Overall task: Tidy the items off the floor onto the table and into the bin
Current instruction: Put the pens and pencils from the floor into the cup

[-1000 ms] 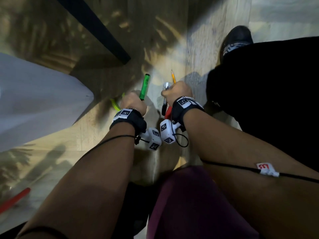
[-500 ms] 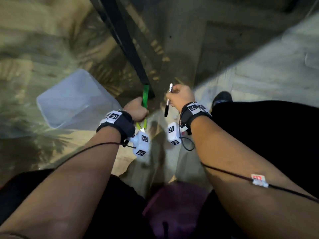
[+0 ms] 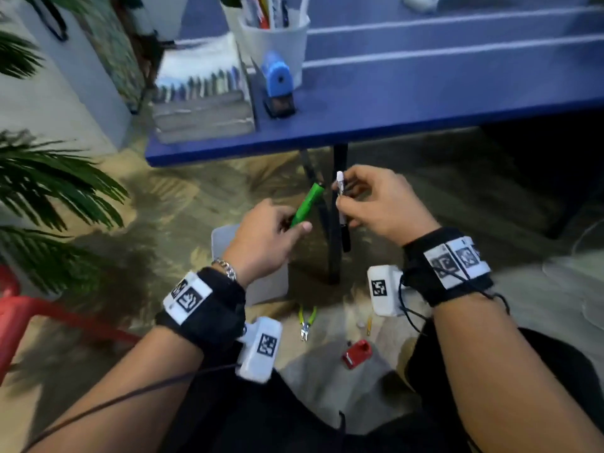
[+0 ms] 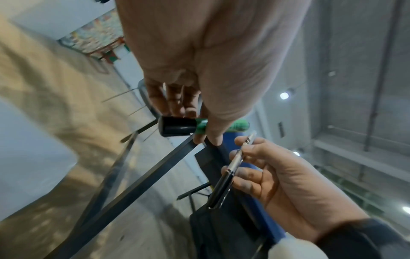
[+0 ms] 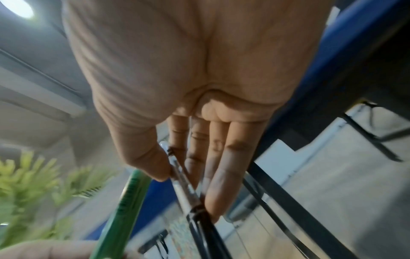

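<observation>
My left hand (image 3: 294,222) grips a green marker (image 3: 309,202) with a black cap (image 4: 176,128); the marker points up and away. Just to its right, my right hand (image 3: 346,206) pinches a silver-and-black pen (image 3: 342,210) between thumb and fingers, upright; the right wrist view shows the pen (image 5: 185,185) close up. Both hands hover in front of the blue table (image 3: 425,93), a little below its front edge. A white bin (image 3: 225,243) stands on the floor, mostly hidden behind my left hand.
On the floor near my knees lie yellow-handled pliers (image 3: 307,322), a small red item (image 3: 357,354) and a yellow pencil (image 3: 369,325). The table holds a white pen cup (image 3: 277,44), a blue sharpener (image 3: 277,83) and a crayon box (image 3: 202,99). Black table legs (image 3: 335,256), a red chair (image 3: 19,308) and a plant (image 3: 49,184) stand close.
Both hands have lifted from the floor with the marker and the pen. My view has swung up from the floor to the table edge.
</observation>
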